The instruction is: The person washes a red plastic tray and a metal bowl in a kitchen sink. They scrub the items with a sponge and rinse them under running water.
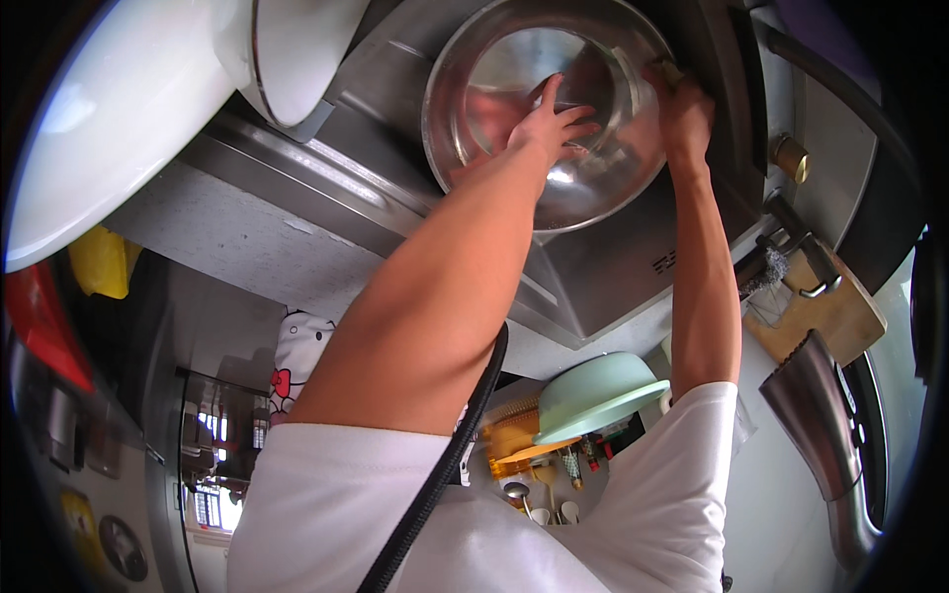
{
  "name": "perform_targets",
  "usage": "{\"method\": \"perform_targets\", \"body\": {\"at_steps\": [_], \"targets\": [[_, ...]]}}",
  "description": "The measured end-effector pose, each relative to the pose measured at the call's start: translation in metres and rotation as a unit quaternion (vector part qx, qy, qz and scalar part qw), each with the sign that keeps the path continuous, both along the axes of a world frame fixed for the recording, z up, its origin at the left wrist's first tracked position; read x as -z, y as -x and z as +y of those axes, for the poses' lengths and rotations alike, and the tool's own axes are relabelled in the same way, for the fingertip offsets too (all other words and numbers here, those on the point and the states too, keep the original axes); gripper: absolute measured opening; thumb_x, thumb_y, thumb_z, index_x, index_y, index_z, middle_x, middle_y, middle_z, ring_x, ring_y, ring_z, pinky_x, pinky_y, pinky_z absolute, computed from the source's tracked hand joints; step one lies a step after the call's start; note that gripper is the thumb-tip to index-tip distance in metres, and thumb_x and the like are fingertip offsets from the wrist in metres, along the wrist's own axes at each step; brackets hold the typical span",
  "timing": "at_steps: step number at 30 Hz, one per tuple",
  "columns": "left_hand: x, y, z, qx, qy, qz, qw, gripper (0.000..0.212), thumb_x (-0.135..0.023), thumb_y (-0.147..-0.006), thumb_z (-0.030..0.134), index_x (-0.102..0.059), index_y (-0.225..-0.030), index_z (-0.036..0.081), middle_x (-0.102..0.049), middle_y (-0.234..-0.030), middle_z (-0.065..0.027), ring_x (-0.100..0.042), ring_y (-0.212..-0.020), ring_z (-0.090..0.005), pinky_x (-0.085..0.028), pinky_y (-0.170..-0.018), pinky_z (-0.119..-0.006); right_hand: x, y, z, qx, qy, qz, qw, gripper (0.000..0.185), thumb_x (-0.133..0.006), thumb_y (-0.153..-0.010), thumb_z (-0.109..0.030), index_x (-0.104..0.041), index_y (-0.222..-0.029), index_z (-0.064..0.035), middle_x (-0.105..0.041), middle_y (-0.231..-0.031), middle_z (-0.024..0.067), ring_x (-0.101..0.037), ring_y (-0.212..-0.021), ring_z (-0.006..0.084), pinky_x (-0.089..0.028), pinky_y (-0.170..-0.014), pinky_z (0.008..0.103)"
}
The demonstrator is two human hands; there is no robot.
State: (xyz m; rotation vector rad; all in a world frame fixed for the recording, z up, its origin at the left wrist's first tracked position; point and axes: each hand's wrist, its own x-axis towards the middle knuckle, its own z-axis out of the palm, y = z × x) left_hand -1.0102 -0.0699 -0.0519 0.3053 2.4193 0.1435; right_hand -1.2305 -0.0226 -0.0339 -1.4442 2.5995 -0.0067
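Note:
A round stainless steel basin (482,44) stands in the steel sink (586,282). Over its inside reaches my left hand (552,130), fingers spread and apart, holding nothing; whether the fingertips touch the basin is hard to tell. My right hand (686,111) is at the basin's right rim with its fingers curled. A small pale yellow-green piece (669,72), perhaps a sponge, shows in its grasp; the fingers partly hide it. Bright reflections fill the basin, so I cannot tell how much water it holds.
Large glossy white ware (126,111) stands at the left. A black strap (474,422) hangs across my left arm. Below the counter edge are a pale green plastic basin (593,393) and a ladle (517,491). To the right are a wooden board (845,311) and a steel scourer (775,263).

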Motion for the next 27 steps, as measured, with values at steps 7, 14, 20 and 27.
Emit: {"method": "perform_targets", "body": {"at_steps": [7,14,20,27], "targets": [[0.011,0.006,0.011,0.047,0.001,0.033,0.998,0.107,-0.079,-0.080,0.050,-0.009,-0.162,0.043,0.012,-0.171,0.0065,0.010,-0.158,-0.0241,-0.015,-0.115,-0.078,0.003,-0.046,0.127,0.249,0.061,-0.126,0.958,0.062,-0.073,-0.087,-0.053,-0.072,-0.085,0.0089,-0.067,-0.073,0.0287,-0.075,-0.077,0.0326,-0.057,-0.071,0.0432],[0.016,0.002,0.015,0.040,-0.015,0.025,0.999,0.100,-0.075,-0.082,0.044,-0.013,-0.161,0.046,0.011,-0.171,0.0085,0.008,-0.158,-0.0220,-0.015,-0.115,-0.079,-0.032,-0.199,0.151,0.674,-0.012,-0.574,0.465,0.039,-0.063,-0.102,-0.027,-0.053,-0.135,-0.0093,-0.060,-0.126,0.0049,-0.065,-0.106,0.0210,-0.067,-0.070,0.0363],[0.013,-0.004,0.005,0.014,-0.022,0.029,0.999,0.087,-0.064,-0.095,0.044,-0.011,-0.163,0.039,0.011,-0.172,0.0061,0.009,-0.158,-0.0250,-0.014,-0.114,-0.080,-0.022,-0.179,0.144,0.678,-0.051,-0.501,0.535,0.033,-0.078,-0.090,-0.020,-0.063,-0.120,-0.0146,-0.069,-0.106,-0.0015,-0.066,-0.098,0.0153,-0.061,-0.072,0.0416],[0.001,-0.004,0.002,0.009,0.017,0.029,0.999,0.092,-0.068,-0.092,0.043,-0.009,-0.163,0.038,0.011,-0.172,0.0057,0.009,-0.158,-0.0255,-0.016,-0.113,-0.081,0.008,-0.002,0.096,0.085,-0.093,-0.098,0.987,0.046,-0.081,-0.079,-0.048,-0.079,-0.096,-0.0049,-0.074,-0.080,0.0177,-0.077,-0.080,0.0248,-0.056,-0.068,0.0380]]}}
